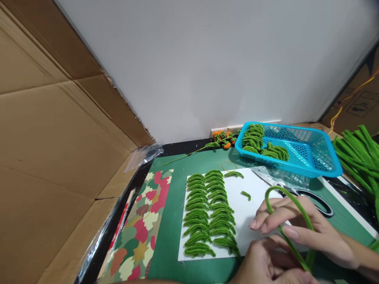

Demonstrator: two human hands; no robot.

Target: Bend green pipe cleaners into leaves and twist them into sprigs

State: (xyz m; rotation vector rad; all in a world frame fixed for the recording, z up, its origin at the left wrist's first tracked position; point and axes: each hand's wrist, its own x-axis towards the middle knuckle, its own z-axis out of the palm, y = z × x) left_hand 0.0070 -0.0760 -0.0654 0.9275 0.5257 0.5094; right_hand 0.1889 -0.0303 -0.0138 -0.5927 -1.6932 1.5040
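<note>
A long green pipe cleaner [278, 188] is bent into a loop between my hands. My right hand [318, 227] pinches one strand between thumb and fingers, with the curve standing above them. Lower down, my left hand [268, 260] is closed on the pipe cleaner near the picture's bottom edge; its fingertips are partly hidden. Beneath them lies a white sheet of paper [241, 213]. Two columns of short, curved green pipe cleaner pieces [197, 205] cover its left side. One small curled piece [245, 195] lies apart, near my right fingers. Scissors [321, 205] rest behind my right hand, partly covered.
A blue plastic basket [325, 157] holds more curved green pieces at its left end. Long green pipe cleaners [358, 154] are bunched at far right. An orange flower stem [204, 148] lies along the wall. A cardboard wall [59, 130] stands left, beside patterned paper [142, 228].
</note>
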